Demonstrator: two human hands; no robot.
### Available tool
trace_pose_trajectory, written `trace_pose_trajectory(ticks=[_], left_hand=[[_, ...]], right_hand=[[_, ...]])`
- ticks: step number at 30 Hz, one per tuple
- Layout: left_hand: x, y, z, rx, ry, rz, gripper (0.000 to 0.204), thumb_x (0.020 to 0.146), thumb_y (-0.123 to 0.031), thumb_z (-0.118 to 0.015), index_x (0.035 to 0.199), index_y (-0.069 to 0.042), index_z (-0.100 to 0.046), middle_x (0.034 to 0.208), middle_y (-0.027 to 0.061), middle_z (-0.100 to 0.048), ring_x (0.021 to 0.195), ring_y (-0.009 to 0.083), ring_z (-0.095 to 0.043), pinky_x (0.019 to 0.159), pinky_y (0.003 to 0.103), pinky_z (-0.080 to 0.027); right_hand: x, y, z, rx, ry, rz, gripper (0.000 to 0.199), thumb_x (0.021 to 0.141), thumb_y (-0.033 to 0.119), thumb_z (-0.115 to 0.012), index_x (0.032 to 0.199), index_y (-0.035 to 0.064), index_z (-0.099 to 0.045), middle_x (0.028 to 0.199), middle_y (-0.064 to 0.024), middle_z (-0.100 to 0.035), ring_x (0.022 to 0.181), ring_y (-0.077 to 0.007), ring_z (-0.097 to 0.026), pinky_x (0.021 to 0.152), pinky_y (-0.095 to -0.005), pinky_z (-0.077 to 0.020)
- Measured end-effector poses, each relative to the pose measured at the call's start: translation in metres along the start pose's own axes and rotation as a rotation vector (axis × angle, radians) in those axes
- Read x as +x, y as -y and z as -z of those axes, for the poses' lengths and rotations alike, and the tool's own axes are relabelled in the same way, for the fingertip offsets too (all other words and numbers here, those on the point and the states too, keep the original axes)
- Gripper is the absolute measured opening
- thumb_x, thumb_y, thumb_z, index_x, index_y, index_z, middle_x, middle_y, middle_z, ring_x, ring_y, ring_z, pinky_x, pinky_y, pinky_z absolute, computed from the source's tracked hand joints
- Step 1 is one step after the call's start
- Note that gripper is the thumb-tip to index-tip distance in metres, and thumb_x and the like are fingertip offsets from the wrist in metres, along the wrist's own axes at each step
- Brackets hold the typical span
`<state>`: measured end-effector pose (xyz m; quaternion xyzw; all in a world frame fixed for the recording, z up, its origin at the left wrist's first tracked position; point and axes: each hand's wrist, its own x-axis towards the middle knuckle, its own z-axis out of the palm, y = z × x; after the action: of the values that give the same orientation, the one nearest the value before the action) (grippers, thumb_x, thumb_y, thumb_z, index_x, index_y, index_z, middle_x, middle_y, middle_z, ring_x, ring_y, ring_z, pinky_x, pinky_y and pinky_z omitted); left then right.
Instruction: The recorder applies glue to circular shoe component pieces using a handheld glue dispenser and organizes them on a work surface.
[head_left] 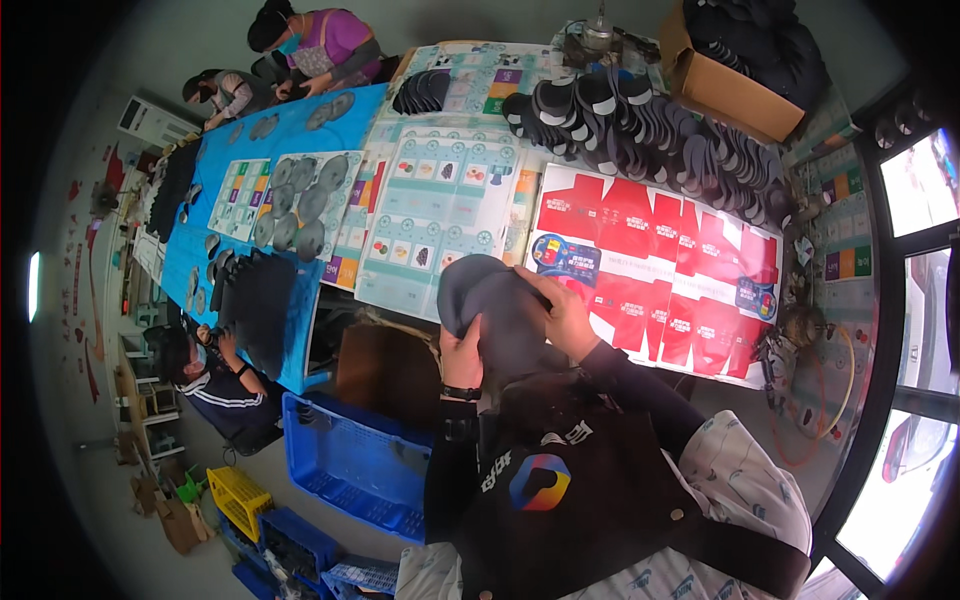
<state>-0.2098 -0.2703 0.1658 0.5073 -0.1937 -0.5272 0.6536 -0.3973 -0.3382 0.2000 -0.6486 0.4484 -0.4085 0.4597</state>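
A worker's two bare hands close on a dark grey insole, a soft, matte, rounded piece held up close to the chest above the near edge of a long table. The left hand pinches its lower edge with thumb on top; the right hand wraps over its right side, fingers curled tight on the material.

Just beyond the hands lies a flat red die-cut carton sheet, glossy and notched into flaps, and to its left a stack of pale blue-green printed card sheets. Farther back, dark insoles with pale tips overlap in fanned rows like scales. An open brown cardboard box at the table's far corner is heaped with more dark pieces.

The far stretch of the table is covered in blue, where round grey insoles lie spread on printed sheets. Below the table edge sits a blue plastic crate with latticed walls; what it holds cannot be made out. A smaller yellow crate stands on the floor beside it. Other people work along the table's far end and left side.
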Motion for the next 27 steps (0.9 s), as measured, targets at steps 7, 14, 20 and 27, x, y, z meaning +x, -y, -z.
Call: trace_pose_trajectory(ticks=[7, 14, 20, 27], left_hand=[[0.015, -0.008, 0.016, 0.297, 0.028, 0.088, 0.038, 0.102, -0.022, -0.063, 0.128, 0.006, -0.061, 0.118, 0.0094, -0.068, 0.103, 0.0171, -0.065, 0.089, 0.030, -0.054], [0.010, -0.010, 0.025, 0.156, -0.055, 0.232, 0.037, 0.098, -0.024, -0.070, 0.122, 0.004, -0.066, 0.111, 0.0066, -0.071, 0.096, 0.0145, -0.065, 0.083, 0.029, -0.053], [-0.011, -0.017, 0.023, -0.097, 0.147, 0.300, 0.045, 0.095, -0.007, -0.070, 0.136, 0.002, -0.055, 0.126, 0.0100, -0.065, 0.107, 0.0224, -0.067, 0.093, 0.036, -0.055], [-0.012, -0.018, 0.055, -0.136, 0.030, 0.344, 0.049, 0.093, 0.002, -0.068, 0.140, -0.001, -0.052, 0.132, 0.0141, -0.063, 0.119, 0.0284, -0.062, 0.100, 0.041, -0.053]], right_hand=[[0.007, 0.000, -0.006, -0.097, 0.020, -0.024, 0.030, 0.088, 0.014, -0.076, 0.115, 0.0021, -0.066, 0.113, -0.0200, -0.068, 0.099, -0.0364, -0.067, 0.081, -0.0403, -0.0529], [0.004, 0.000, -0.023, -0.164, -0.132, 0.006, 0.017, 0.095, 0.015, -0.070, 0.105, 0.0015, -0.070, 0.086, -0.0223, -0.069, 0.078, -0.0375, -0.070, 0.065, -0.0385, -0.0525], [0.010, 0.005, -0.025, -0.126, -0.254, -0.088, 0.019, 0.101, 0.014, -0.061, 0.115, 0.0038, -0.069, 0.083, -0.0241, -0.068, 0.073, -0.0348, -0.070, 0.062, -0.0360, -0.0510], [0.024, -0.071, -0.008, 0.000, -0.339, -0.180, 0.020, 0.103, 0.019, -0.058, 0.105, -0.0003, -0.062, 0.088, -0.0276, -0.063, 0.082, -0.0420, -0.064, 0.072, -0.0391, -0.0500]])
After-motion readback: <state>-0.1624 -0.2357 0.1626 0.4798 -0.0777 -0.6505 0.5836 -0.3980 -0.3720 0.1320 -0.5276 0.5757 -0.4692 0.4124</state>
